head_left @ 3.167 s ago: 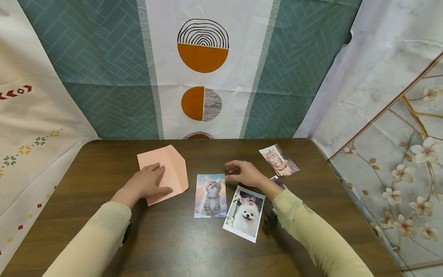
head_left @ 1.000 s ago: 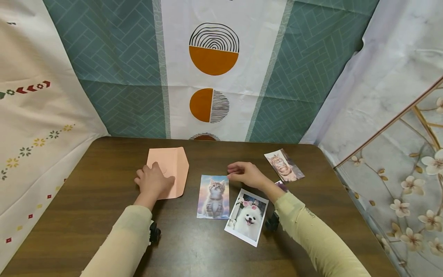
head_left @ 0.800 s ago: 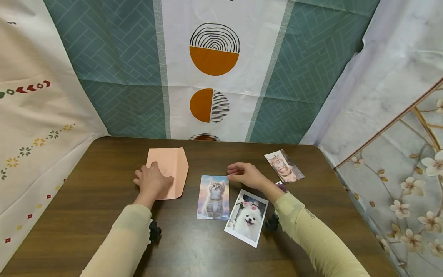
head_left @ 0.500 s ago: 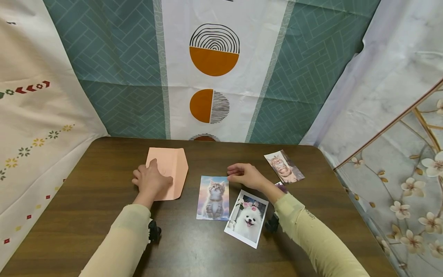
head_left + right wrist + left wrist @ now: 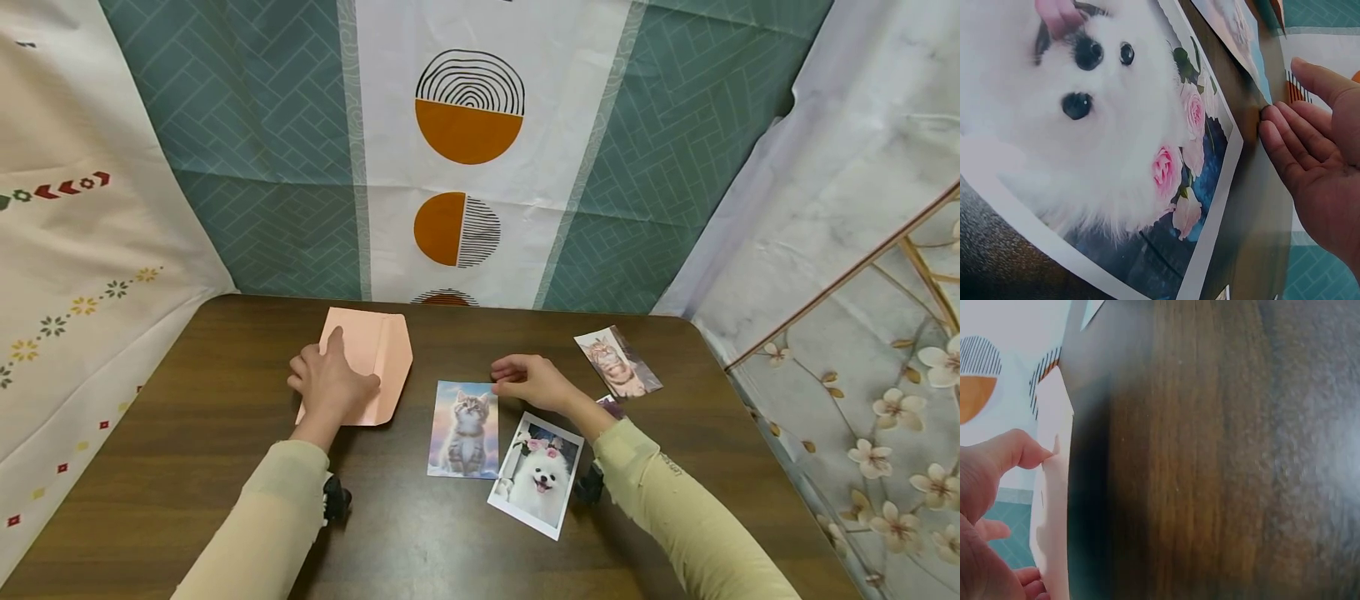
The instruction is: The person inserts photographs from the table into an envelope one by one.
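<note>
- Holding the envelope [image 5: 369, 337], worktop's [image 5: 405, 525] left side: left hand [image 5: 328, 385], grip clamped across it.
- Light pressure should avoid creases.
- Right hand [image 5: 536, 383]: thumb and fingers apart, beside the kitten picture's [image 5: 465, 433] corner.

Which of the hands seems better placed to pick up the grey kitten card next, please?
Probably the right hand: it is at the far right corner of the grey kitten card, holding nothing, while the left hand is on the peach envelope.
</note>
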`<action>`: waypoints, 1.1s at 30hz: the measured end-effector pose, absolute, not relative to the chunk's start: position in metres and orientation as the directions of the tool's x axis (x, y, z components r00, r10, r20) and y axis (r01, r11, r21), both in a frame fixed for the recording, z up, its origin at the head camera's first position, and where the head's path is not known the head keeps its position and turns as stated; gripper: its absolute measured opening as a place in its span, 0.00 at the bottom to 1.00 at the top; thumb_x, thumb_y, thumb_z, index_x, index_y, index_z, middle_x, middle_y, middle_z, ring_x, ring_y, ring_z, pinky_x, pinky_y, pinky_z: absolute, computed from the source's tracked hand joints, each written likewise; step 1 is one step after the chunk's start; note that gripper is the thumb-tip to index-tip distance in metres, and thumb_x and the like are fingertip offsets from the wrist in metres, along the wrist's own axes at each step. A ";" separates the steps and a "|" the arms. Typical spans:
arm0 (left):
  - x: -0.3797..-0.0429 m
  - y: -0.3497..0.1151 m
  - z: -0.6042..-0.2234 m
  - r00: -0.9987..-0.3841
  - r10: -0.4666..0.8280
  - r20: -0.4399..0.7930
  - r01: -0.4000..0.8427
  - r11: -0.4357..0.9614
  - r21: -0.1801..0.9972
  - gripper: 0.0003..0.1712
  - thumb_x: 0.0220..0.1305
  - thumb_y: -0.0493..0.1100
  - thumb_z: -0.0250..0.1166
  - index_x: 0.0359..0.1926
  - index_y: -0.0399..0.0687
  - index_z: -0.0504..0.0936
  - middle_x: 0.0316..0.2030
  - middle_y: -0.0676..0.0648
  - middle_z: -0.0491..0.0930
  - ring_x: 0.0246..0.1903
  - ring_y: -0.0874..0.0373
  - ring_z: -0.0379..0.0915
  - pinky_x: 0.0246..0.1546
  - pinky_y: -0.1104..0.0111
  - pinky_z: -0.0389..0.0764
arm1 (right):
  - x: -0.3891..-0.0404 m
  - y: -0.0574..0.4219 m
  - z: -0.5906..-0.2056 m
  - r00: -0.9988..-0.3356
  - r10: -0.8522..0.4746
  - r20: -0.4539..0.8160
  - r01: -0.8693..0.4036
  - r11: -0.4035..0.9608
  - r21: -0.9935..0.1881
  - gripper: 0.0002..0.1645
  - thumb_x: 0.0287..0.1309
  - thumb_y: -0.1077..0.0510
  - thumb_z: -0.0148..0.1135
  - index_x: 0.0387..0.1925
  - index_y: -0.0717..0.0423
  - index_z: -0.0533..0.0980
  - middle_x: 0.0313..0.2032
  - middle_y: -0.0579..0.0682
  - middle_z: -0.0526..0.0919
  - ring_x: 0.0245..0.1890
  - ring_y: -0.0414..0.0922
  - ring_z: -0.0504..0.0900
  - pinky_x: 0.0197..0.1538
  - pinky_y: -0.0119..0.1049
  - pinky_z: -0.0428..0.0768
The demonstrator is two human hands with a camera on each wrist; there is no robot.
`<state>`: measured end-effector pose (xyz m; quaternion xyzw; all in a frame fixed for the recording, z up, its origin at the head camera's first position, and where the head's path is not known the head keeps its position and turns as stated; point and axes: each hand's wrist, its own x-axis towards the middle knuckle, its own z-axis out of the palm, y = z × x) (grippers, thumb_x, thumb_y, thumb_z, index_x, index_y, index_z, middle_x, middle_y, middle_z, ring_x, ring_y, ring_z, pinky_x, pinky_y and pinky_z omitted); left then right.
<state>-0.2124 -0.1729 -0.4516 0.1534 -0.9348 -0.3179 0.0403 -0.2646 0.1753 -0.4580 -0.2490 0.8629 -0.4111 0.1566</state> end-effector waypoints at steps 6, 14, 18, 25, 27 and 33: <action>-0.213 -0.176 -0.452 -0.943 -0.313 -0.116 -0.318 0.739 0.594 0.64 0.53 0.48 0.76 0.84 0.40 0.49 0.69 0.15 0.56 0.68 0.18 0.47 0.63 0.29 0.52 | -0.264 0.176 -0.458 -0.824 -0.563 -0.062 -0.304 0.532 -0.791 0.27 0.71 0.56 0.71 0.64 0.67 0.79 0.55 0.59 0.88 0.55 0.55 0.87 0.61 0.49 0.83; -0.211 -0.177 -0.451 -0.943 -0.301 -0.142 -0.325 0.744 0.583 0.62 0.53 0.48 0.73 0.83 0.38 0.50 0.69 0.16 0.56 0.68 0.19 0.47 0.63 0.29 0.52 | -0.264 0.176 -0.457 -0.824 -0.564 -0.054 -0.314 0.535 -0.784 0.26 0.70 0.57 0.71 0.64 0.67 0.80 0.55 0.59 0.88 0.54 0.54 0.87 0.60 0.49 0.84; -0.212 -0.179 -0.452 -0.950 -0.299 -0.093 -0.294 0.748 0.595 0.59 0.53 0.48 0.73 0.81 0.35 0.54 0.70 0.16 0.55 0.69 0.19 0.46 0.61 0.28 0.51 | -0.264 0.176 -0.456 -0.823 -0.566 -0.056 -0.317 0.538 -0.781 0.26 0.71 0.57 0.70 0.64 0.67 0.80 0.55 0.59 0.88 0.55 0.55 0.87 0.61 0.49 0.83; -0.213 -0.175 -0.444 -0.958 -0.287 -0.020 -0.243 0.771 0.588 0.53 0.53 0.50 0.71 0.75 0.32 0.63 0.71 0.19 0.56 0.69 0.21 0.47 0.61 0.28 0.53 | -0.264 0.174 -0.455 -0.823 -0.565 -0.059 -0.320 0.548 -0.773 0.26 0.70 0.58 0.70 0.64 0.66 0.80 0.55 0.59 0.88 0.55 0.55 0.87 0.61 0.49 0.83; -0.213 -0.173 -0.440 -0.958 -0.288 -0.014 -0.239 0.768 0.594 0.51 0.53 0.50 0.71 0.74 0.32 0.65 0.71 0.20 0.57 0.69 0.21 0.47 0.61 0.29 0.53 | -0.265 0.175 -0.456 -0.824 -0.563 -0.060 -0.320 0.550 -0.771 0.26 0.70 0.57 0.71 0.64 0.66 0.80 0.55 0.59 0.88 0.55 0.54 0.87 0.61 0.49 0.83; -0.213 -0.165 -0.429 -0.959 -0.283 -0.005 -0.224 0.747 0.625 0.49 0.55 0.49 0.71 0.75 0.35 0.67 0.72 0.21 0.57 0.71 0.23 0.46 0.62 0.31 0.53 | -0.266 0.174 -0.458 -0.823 -0.566 -0.056 -0.322 0.544 -0.775 0.25 0.70 0.57 0.71 0.63 0.66 0.80 0.54 0.59 0.88 0.54 0.54 0.87 0.60 0.49 0.83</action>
